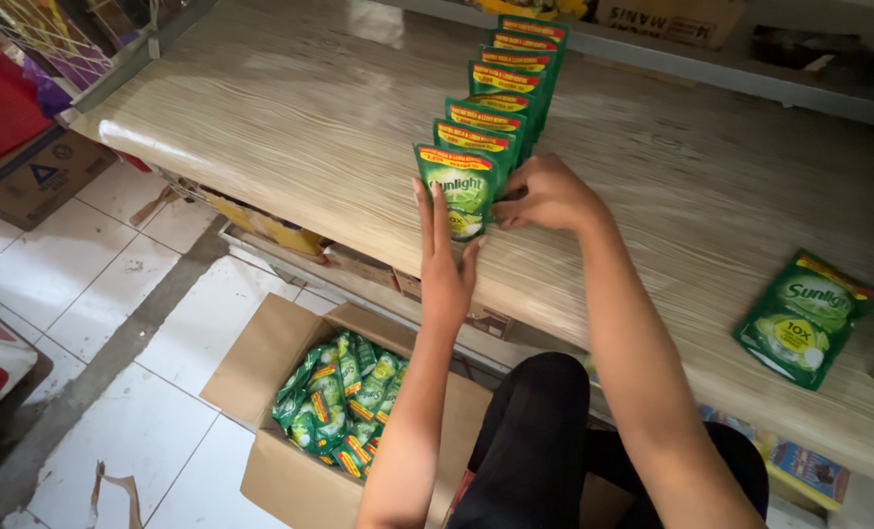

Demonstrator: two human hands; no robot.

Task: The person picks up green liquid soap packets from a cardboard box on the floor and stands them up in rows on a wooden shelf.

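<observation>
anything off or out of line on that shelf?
One green pouch lies flat and askew on the wooden shelf, far right of the upright row of pouches. Left hand and right hand steady the front pouch.

Both arms are stretched fwd, bare to above the elbows. The left hand [444, 264] is held upright, fingers straight and pressed together, palm turned right. The right hand [547, 193] is curled, knuckles up, fingertips tucked toward the left.
</observation>
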